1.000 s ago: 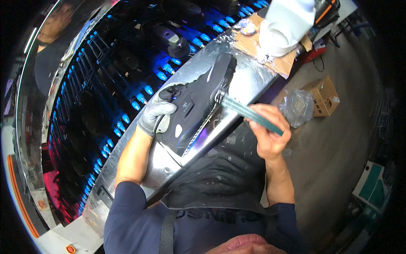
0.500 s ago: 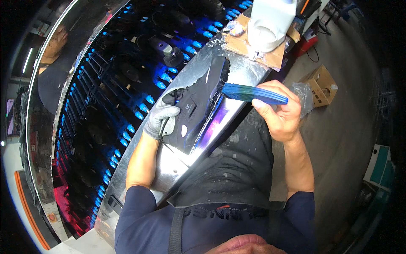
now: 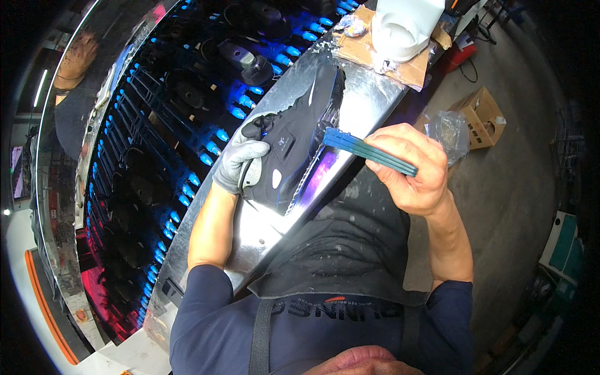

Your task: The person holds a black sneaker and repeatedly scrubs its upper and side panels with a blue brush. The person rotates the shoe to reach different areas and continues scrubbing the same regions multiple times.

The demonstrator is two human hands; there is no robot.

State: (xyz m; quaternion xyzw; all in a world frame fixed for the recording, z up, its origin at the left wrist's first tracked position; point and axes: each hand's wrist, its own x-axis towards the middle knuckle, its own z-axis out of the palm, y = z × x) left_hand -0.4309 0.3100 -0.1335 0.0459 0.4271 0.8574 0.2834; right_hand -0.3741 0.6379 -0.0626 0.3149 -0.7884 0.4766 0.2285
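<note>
My left hand [image 3: 239, 164], in a grey glove, grips the heel end of a black sports shoe [image 3: 295, 139] that lies tilted on its side on a shiny metal ledge [image 3: 369, 103]. My right hand [image 3: 409, 167], bare, holds a blue-green brush [image 3: 367, 150] by its handle. The brush head touches the edge of the shoe's sole near the middle. My dark apron hangs below the ledge.
A white plastic container [image 3: 403, 25] stands on a piece of cardboard [image 3: 381, 57] at the far end of the ledge. Beyond the ledge runs a dark rack with blue-lit pegs [image 3: 187, 156] carrying shoe parts. A cardboard box [image 3: 482, 116] and a plastic bag [image 3: 449, 132] lie on the concrete floor at right.
The shoe has been turned and tilted more on its side. My right hand has shifted the brush from the toe end down along the sole edge toward the middle.
</note>
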